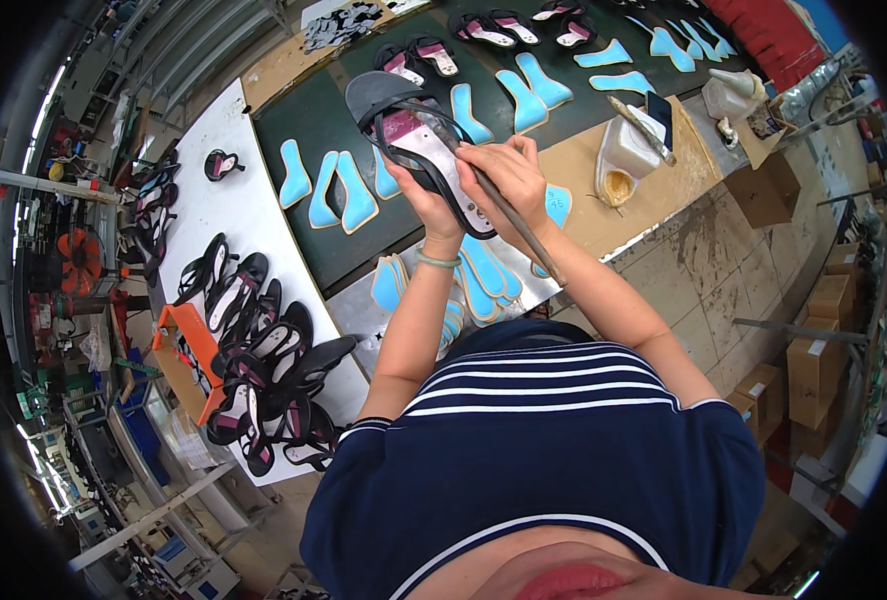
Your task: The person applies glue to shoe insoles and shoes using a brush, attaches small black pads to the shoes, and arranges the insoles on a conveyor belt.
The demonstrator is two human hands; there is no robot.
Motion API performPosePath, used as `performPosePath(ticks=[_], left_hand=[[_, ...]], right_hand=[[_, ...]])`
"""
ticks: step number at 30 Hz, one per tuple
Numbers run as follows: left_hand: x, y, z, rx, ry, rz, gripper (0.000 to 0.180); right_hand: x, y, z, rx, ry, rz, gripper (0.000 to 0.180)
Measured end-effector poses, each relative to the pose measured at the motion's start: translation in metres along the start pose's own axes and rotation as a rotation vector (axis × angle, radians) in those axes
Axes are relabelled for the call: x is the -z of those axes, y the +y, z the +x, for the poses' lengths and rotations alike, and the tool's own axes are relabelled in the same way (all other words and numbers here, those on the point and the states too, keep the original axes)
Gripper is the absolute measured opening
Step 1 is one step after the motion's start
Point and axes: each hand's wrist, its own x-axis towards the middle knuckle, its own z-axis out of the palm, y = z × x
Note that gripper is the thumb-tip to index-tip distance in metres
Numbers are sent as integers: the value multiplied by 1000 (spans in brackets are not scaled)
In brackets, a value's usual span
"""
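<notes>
My left hand (430, 207) is wrapped around the side of a black strappy sandal (394, 97) and holds it up over the work table. The sandal's footbed shows pale and purple-pink between the crossed straps. In my right hand (512, 182) is a long thin brush (526, 235), its handle slanting back toward my forearm. The brush's front end reaches in over the sandal; its tip is hard to make out. Below my hands, blue insoles with tan edges (484, 278) lie in overlapping stacks on the table's near edge.
More blue insoles (342, 190) and black sandals (434, 55) are spread over the dark green belt (304, 255). At right, a white glue container (628, 150) with another brush (646, 130) stands on cardboard (589, 222). A pile of black sandals (274, 345) covers the left table, beside an orange bin (186, 335).
</notes>
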Motion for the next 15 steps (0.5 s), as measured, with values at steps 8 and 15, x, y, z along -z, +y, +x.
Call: performPosePath(ticks=[8, 15], left_hand=[[14, -11, -2, -50, 21, 39, 63], [4, -10, -8, -113, 159, 76, 56]], right_hand=[[-3, -5, -1, -19, 21, -20, 15], [-9, -13, -1, -56, -2, -2, 18]])
